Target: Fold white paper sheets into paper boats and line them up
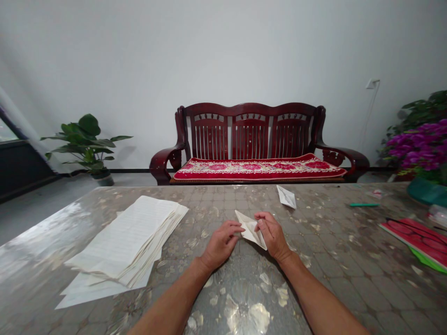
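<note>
A small folded paper, off-white with pointed ends, is between my two hands just above or on the table. My left hand has its fingers bent together, fingertips at the paper's left edge. My right hand curls round the paper's right side, thumb and fingers closed on it, covering part of that end. Beyond my right hand lies a second folded paper piece, white and also pointed. To the left is a stack of lined paper sheets, slightly fanned, with loose sheets showing underneath.
The table has a glossy floral cover. At right lie a green pen, a red book with eyeglasses on it, and purple flowers. Behind the table stand a wooden bench and a potted plant.
</note>
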`<action>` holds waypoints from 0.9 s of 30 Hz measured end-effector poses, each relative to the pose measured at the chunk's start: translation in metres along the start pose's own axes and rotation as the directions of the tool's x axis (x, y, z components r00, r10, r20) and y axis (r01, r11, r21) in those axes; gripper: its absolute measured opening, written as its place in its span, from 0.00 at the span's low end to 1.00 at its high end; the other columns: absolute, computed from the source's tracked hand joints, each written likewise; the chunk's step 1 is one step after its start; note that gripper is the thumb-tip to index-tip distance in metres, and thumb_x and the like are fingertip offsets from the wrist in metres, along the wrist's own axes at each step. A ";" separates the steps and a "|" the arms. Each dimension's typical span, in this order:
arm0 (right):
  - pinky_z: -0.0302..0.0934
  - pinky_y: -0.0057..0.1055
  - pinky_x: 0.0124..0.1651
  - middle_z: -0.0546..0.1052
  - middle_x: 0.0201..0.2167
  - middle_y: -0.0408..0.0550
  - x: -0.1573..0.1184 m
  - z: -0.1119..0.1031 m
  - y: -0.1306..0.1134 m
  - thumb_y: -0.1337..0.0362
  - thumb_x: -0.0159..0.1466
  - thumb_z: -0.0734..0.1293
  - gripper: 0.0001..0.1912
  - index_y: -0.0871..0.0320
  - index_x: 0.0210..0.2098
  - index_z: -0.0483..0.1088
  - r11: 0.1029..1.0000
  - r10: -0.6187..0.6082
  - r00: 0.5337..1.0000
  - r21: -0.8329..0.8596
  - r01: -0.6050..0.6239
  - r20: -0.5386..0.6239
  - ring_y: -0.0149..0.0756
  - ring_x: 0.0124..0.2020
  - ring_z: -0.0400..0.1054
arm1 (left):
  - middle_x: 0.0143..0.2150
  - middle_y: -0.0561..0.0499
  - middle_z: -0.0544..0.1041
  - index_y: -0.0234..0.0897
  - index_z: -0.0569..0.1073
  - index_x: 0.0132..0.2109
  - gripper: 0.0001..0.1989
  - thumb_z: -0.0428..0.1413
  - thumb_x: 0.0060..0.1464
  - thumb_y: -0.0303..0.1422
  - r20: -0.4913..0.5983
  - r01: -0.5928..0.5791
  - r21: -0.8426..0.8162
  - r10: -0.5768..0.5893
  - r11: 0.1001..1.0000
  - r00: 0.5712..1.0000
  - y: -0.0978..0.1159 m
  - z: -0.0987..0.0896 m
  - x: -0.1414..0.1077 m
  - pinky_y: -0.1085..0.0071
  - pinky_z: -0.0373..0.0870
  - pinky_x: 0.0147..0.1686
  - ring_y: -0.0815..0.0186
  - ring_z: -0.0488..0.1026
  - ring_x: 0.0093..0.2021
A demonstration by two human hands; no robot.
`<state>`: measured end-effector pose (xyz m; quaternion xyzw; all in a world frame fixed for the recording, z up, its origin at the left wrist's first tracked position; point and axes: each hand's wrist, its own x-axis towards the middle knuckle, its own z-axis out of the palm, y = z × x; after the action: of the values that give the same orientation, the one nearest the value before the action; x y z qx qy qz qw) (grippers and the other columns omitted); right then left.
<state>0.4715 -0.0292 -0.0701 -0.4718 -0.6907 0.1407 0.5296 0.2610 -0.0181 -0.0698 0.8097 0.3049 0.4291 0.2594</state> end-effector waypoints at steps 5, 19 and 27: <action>0.61 0.30 0.50 0.74 0.42 0.53 0.000 0.000 0.002 0.54 0.70 0.54 0.25 0.57 0.24 0.73 1.000 0.025 1.000 0.015 -0.025 -0.006 0.36 0.44 0.70 | 0.52 0.47 0.73 0.43 0.76 0.48 0.18 0.53 0.55 0.20 0.041 -0.045 0.180 0.038 0.983 0.998 -0.004 0.009 0.000 0.68 0.71 0.52 0.65 0.72 0.52; 0.60 0.32 0.49 0.72 0.42 0.51 0.001 0.000 0.004 0.54 0.70 0.54 0.24 0.57 0.27 0.74 0.999 0.052 0.996 0.013 -0.051 -0.076 0.37 0.44 0.68 | 0.39 0.49 0.78 0.40 0.74 0.42 0.07 0.50 0.63 0.29 0.167 -0.163 0.460 0.095 0.873 0.981 -0.001 0.017 0.012 0.70 0.72 0.42 0.64 0.75 0.42; 0.61 0.30 0.41 0.68 0.35 0.46 -0.003 -0.006 -0.014 0.56 0.69 0.56 0.17 0.55 0.40 0.74 0.994 -0.072 0.996 -0.081 0.068 -0.047 0.35 0.38 0.66 | 0.40 0.47 0.75 0.39 0.71 0.40 0.09 0.46 0.63 0.27 0.018 -0.050 0.596 0.049 0.801 0.999 -0.010 0.003 0.014 0.67 0.71 0.43 0.61 0.73 0.42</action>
<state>0.4697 -0.0408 -0.0599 -0.4714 -0.6985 0.0826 0.5320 0.2668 -0.0017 -0.0711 0.8583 0.4028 0.3174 -0.0192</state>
